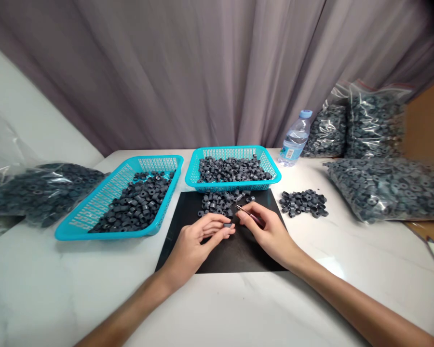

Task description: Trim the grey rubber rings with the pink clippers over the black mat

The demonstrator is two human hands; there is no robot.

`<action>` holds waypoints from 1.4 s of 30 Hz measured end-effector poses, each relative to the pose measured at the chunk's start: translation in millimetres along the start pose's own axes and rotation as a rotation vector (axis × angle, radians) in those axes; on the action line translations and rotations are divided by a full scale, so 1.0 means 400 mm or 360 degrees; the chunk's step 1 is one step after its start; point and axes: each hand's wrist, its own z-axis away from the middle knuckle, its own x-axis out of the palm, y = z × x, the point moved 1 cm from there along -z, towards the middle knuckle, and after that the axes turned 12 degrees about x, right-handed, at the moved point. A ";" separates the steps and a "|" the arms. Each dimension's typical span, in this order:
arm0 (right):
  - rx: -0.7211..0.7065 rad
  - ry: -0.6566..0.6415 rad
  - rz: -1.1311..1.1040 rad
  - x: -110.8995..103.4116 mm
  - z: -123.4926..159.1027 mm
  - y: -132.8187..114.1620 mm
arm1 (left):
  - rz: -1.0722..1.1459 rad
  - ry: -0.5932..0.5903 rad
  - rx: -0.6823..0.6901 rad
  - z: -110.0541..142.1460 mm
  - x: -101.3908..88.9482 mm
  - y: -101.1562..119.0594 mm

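My left hand (206, 236) pinches a small dark grey ring-shaped part (227, 225) between thumb and fingers, above a black mat (238, 253). Close on its right, my right hand (264, 226) is closed around a slim pointed tool (255, 218), whose metal tip shows past the fingertips. Most of that tool is hidden in the fingers, so its exact kind is unclear. Just beyond both hands, a loose heap of the same grey parts (217, 205) lies on the far part of the mat.
Two blue plastic baskets (68, 231) (191, 179) hold more grey parts. A small pile (304, 203) lies right of the mat. Filled clear bags (390, 185) (58, 185) stand at both sides. A water bottle (295, 140) stands at the back right, before a grey curtain (188, 72).
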 end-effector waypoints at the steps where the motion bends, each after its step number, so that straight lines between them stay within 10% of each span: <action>1: -0.0060 0.0069 0.0100 0.001 0.003 0.002 | 0.0003 -0.0010 -0.0007 0.000 0.000 0.001; 8: -0.0152 0.0501 0.0631 -0.006 0.000 0.038 | 0.0012 -0.0021 -0.0042 -0.001 0.000 0.007; 26: -0.0132 0.0428 0.0588 -0.005 -0.001 0.034 | -0.0064 -0.0090 0.0054 -0.004 -0.002 0.011; 36: -0.0110 0.0332 0.0511 0.000 0.002 0.020 | -0.1222 0.0311 0.0739 -0.001 -0.040 0.034; 42: -0.0117 0.0309 0.0524 0.000 0.002 0.020 | -0.1961 0.0646 0.0611 -0.011 -0.149 0.067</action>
